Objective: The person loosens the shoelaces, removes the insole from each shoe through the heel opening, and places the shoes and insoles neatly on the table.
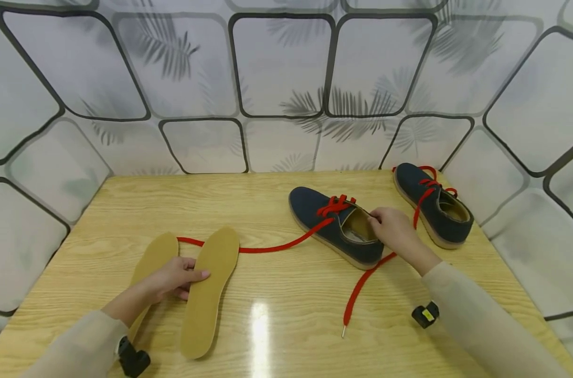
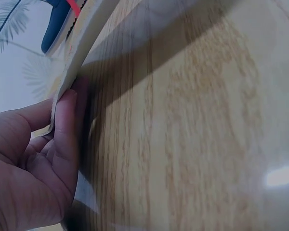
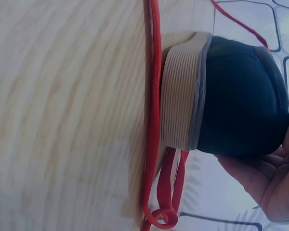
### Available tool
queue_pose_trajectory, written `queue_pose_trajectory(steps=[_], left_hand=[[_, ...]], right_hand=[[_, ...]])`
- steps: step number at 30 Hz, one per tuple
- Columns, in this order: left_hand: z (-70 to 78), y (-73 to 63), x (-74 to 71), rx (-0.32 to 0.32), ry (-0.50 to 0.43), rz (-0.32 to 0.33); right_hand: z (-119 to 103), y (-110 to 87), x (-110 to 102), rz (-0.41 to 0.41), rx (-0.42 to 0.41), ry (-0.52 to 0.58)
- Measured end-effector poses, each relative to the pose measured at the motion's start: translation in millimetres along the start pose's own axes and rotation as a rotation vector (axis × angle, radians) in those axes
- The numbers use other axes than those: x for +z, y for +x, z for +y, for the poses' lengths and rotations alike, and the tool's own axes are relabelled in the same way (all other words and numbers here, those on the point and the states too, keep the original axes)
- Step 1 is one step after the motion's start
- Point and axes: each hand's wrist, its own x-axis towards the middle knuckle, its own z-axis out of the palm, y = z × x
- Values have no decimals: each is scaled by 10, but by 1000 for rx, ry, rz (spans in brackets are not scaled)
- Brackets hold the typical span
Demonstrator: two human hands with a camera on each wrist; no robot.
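My left hand [image 1: 173, 278] pinches the edge of a tan insole [image 1: 211, 304] between thumb and fingers; the left wrist view shows that insole [image 2: 89, 36] edge-on, tilted off the table at the pinch. A second insole [image 1: 156, 257] lies to its left, partly hidden by the hand and forearm. On the right, my right hand [image 1: 396, 231] grips the rear collar of a navy shoe [image 1: 310, 205] with red laces, toe pointing away to the left. In the right wrist view, the shoe's heel [image 3: 245, 96] hides part of the fingers.
A matching navy shoe [image 1: 437, 210] stands at the back right. One red lace end [image 1: 277, 248] runs left beneath the insoles; another lace end [image 1: 354, 299] trails toward the front. The wooden table [image 1: 296, 325] meets a patterned backdrop [image 1: 282, 68] behind and at both sides.
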Motion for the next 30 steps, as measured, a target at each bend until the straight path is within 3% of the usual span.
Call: queue_pose_trajectory(steps=[10,19,30], left_hand=[[13,-16,-3,-14,18,-14],[3,2,-14,-8,68,-4],[29,25,24,-30,165,108]], right_hand=[[205,-135,-173,31,168,-6],[425,-217,-261,81,216,-51],[631,-293,-321,120,290,-91]])
